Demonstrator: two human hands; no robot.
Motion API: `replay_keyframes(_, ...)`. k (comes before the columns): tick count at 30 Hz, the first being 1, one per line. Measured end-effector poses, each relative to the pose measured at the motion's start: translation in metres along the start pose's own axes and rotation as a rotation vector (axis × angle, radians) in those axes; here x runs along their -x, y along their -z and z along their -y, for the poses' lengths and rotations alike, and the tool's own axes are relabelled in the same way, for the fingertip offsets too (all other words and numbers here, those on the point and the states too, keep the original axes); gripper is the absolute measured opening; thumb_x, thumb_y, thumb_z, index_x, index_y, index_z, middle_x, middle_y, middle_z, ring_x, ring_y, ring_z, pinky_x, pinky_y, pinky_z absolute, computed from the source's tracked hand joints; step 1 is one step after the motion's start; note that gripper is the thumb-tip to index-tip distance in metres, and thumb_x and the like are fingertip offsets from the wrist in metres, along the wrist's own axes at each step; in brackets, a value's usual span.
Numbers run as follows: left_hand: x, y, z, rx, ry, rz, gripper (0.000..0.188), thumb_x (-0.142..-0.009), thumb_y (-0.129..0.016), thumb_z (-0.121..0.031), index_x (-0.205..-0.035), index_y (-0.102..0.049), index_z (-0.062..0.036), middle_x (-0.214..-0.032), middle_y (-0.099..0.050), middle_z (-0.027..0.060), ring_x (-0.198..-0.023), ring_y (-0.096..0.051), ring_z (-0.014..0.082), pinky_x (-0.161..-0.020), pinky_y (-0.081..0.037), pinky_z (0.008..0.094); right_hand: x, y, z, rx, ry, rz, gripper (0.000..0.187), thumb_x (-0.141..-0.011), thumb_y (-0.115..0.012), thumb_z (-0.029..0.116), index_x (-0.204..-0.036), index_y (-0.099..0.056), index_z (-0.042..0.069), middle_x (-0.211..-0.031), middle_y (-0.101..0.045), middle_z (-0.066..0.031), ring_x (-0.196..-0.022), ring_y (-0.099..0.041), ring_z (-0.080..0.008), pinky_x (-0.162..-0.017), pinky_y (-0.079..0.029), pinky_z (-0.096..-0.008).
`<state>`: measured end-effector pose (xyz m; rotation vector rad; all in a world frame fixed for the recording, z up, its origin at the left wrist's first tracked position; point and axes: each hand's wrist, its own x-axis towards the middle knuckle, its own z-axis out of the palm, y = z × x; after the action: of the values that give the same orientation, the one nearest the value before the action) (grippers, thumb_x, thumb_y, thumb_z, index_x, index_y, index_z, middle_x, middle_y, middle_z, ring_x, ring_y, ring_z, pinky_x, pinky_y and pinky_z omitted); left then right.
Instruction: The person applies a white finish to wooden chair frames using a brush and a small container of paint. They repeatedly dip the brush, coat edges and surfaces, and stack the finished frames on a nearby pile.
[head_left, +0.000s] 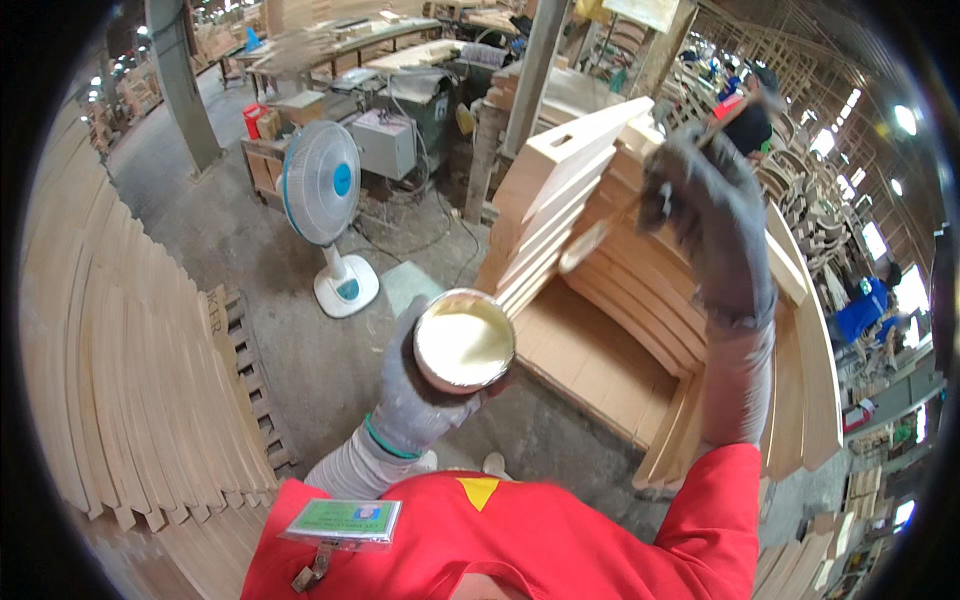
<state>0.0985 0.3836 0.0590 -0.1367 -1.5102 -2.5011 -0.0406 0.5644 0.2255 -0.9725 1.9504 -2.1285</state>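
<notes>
My left hand point(410, 400), in a pale glove with a green band at the wrist, is closed round a round tub point(425, 368). Cream-coloured liquid point(466, 342) shows inside it. Raised on the right is my right hand point(715, 215) in a dark grey glove, its fingers closed on a thin stick-like tool. The tool's pale, flattened end point(585, 246) points down and left, blurred by motion, so its exact kind is unclear. Below and behind this hand stands a stack of curved wooden pieces point(560, 180) with stepped edges around a flat wooden base point(590, 355).
A white and blue floor fan point(325, 190) stands ahead on the left, with cables on the floor near a grey electrical box point(385, 143). Long stacked wooden boards point(130, 360) fill the left side beside a pallet point(250, 375). People in blue point(862, 312) are farther off right.
</notes>
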Motion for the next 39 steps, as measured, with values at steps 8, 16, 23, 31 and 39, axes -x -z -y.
replay_keyframes(8, 0.007, 0.027, 0.022, 0.305, 0.04, -0.208, 0.056, -0.091, -0.037, -0.052, -0.122, -0.046, -0.0065, -0.108, -0.056, 0.0205, -0.094, -0.055, 0.0369, -0.084, -0.045, 0.0477, -0.105, 0.037, 0.004, 0.136, 0.063, 0.221, 0.029, -0.087, -0.061, 0.02, -0.103, -0.058, -0.005, -0.082, -0.063, -0.0096, -0.068, -0.063, -0.0156, -0.06, -0.055, -0.0252)
replay_keyframes(16, 0.013, 0.03, 0.019, 0.244, -0.046, -0.304, 0.055, -0.092, -0.034, -0.049, -0.116, -0.048, -0.0021, -0.099, -0.057, 0.0226, -0.083, -0.056, 0.0373, -0.074, -0.046, 0.0463, -0.117, 0.037, -0.008, 0.037, 0.086, 0.348, 0.032, -0.085, -0.064, 0.021, -0.097, -0.061, -0.008, -0.081, -0.063, -0.0118, -0.07, -0.065, -0.0177, -0.064, -0.058, -0.0277)
replay_keyframes(23, 0.015, 0.03, 0.023, -0.026, -0.102, -0.338, 0.052, -0.092, -0.037, -0.046, -0.118, -0.046, -0.0012, -0.099, -0.057, 0.0216, -0.082, -0.057, 0.0364, -0.073, -0.047, 0.0485, -0.118, 0.034, -0.012, 0.014, 0.066, 0.362, 0.031, -0.084, -0.065, 0.021, -0.095, -0.061, -0.008, -0.081, -0.062, -0.0118, -0.07, -0.065, -0.0179, -0.065, -0.059, -0.0298)
replay_keyframes(31, 0.013, 0.037, 0.025, 0.392, -0.072, -0.332, 0.048, -0.092, -0.037, -0.044, -0.115, -0.048, -0.0036, -0.097, -0.058, 0.0174, -0.079, -0.056, 0.033, -0.069, -0.046, 0.0475, -0.132, 0.048, -0.009, 0.08, 0.12, 0.317, 0.028, -0.086, -0.063, 0.022, -0.096, -0.061, -0.005, -0.08, -0.063, -0.0097, -0.066, -0.064, -0.0157, -0.06, -0.056, -0.0263)
replay_keyframes(39, 0.011, 0.029, 0.021, 0.223, -0.09, -0.401, 0.053, -0.093, -0.032, -0.05, -0.111, -0.05, -0.004, -0.092, -0.057, 0.0181, -0.077, -0.054, 0.033, -0.067, -0.043, 0.0432, -0.14, 0.055, -0.001, 0.281, 0.169, 0.334, 0.032, -0.085, -0.064, 0.024, -0.096, -0.06, -0.005, -0.078, -0.063, -0.01, -0.066, -0.065, -0.0153, -0.062, -0.057, -0.0254)
